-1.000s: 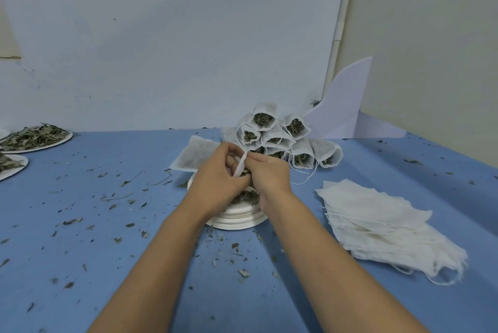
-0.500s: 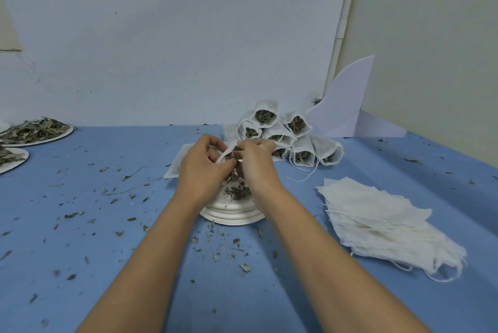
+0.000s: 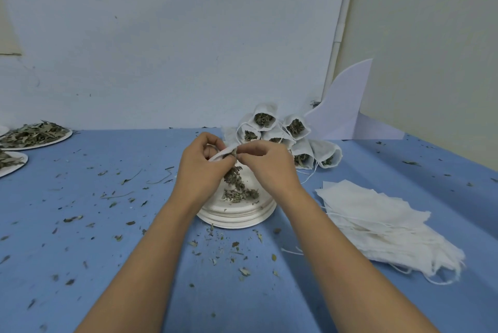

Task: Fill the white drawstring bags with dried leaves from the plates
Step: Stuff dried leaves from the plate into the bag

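White and thin, the drawstring bag (image 3: 221,155) looks crumpled, above the plate (image 3: 237,221). The left hand (image 3: 198,171) curls round it from 9 o'clock; the right hand (image 3: 269,168), at 3 o'clock, pinches dried leaves (image 3: 234,179) at its mouth.

Left hand (image 3: 199,171) holds bag (image 3: 223,154), right hand (image 3: 265,165) leaves (image 3: 231,174).
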`<move>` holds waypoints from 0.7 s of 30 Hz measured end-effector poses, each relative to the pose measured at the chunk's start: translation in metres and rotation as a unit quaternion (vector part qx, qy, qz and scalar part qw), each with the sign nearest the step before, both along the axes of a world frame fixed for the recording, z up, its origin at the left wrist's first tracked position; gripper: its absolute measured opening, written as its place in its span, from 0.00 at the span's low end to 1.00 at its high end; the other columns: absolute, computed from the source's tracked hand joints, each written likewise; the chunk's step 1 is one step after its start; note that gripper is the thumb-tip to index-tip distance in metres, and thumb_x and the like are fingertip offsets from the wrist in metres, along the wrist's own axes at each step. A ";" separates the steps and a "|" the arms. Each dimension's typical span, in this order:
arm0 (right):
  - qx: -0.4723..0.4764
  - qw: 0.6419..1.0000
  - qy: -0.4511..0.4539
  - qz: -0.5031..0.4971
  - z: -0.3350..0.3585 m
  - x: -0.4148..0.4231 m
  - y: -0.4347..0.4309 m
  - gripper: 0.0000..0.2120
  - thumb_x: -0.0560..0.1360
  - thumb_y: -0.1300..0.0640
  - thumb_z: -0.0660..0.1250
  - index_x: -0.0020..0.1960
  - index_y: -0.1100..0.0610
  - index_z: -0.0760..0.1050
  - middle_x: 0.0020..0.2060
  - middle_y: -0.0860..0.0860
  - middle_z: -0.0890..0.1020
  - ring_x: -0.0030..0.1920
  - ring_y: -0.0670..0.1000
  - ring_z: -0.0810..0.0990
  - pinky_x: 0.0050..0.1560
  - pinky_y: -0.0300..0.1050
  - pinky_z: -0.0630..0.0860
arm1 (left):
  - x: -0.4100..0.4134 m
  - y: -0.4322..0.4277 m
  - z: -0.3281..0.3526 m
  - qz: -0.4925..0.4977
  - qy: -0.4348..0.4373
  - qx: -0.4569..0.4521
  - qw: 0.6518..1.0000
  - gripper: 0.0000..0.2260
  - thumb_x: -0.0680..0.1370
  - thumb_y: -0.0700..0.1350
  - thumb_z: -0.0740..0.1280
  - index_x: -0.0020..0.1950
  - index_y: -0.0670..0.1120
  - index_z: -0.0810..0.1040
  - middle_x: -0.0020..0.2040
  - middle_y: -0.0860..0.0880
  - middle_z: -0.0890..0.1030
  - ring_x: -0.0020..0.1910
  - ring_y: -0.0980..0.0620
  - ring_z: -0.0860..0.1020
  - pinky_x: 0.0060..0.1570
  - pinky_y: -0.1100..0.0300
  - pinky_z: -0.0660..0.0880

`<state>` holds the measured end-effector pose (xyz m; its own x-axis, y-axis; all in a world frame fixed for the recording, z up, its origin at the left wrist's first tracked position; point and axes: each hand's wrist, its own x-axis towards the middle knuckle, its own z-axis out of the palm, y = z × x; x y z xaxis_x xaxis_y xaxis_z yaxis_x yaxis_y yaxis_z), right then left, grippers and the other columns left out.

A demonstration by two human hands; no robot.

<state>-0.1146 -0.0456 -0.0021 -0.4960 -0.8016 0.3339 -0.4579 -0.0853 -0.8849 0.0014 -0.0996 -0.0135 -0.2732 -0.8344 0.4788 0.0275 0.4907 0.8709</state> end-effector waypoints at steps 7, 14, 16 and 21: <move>-0.005 0.996 0.088 -0.034 -0.003 0.000 -0.002 0.04 0.73 0.57 0.71 0.45 0.55 0.84 0.40 0.48 0.85 0.43 0.45 0.81 0.45 0.39 0.76 | 0.003 0.004 0.002 -0.045 0.022 0.030 0.998 0.10 0.73 0.34 0.70 0.40 0.45 0.72 0.27 0.50 0.71 0.25 0.60 0.71 0.27 0.72 0.69; 0.030 0.989 0.137 -0.036 -0.005 0.002 -0.004 0.04 0.73 0.56 0.68 0.39 0.54 0.78 0.34 0.45 0.80 0.39 0.48 0.79 0.39 0.42 0.74 | 0.003 -0.001 -0.001 -0.019 0.023 0.036 0.999 0.10 0.72 0.36 0.71 0.39 0.47 0.72 0.29 0.49 0.72 0.29 0.56 0.69 0.28 0.70 0.68; 0.019 0.992 0.126 -0.019 -0.004 0.001 -0.004 0.04 0.72 0.57 0.67 0.39 0.56 0.77 0.33 0.44 0.77 0.36 0.44 0.75 0.35 0.33 0.69 | 0.004 -0.004 -0.002 0.030 0.017 0.028 0.999 0.10 0.71 0.35 0.70 0.38 0.48 0.72 0.25 0.55 0.71 0.25 0.61 0.68 0.26 0.71 0.67; 0.020 0.996 0.080 0.032 -0.005 0.002 -0.003 0.04 0.72 0.59 0.68 0.38 0.55 0.77 0.33 0.44 0.78 0.34 0.40 0.75 0.34 0.27 0.69 | 0.008 -0.011 -0.011 0.146 -0.004 0.017 0.989 0.11 0.71 0.34 0.67 0.35 0.49 0.72 0.28 0.53 0.70 0.27 0.57 0.66 0.27 0.67 0.64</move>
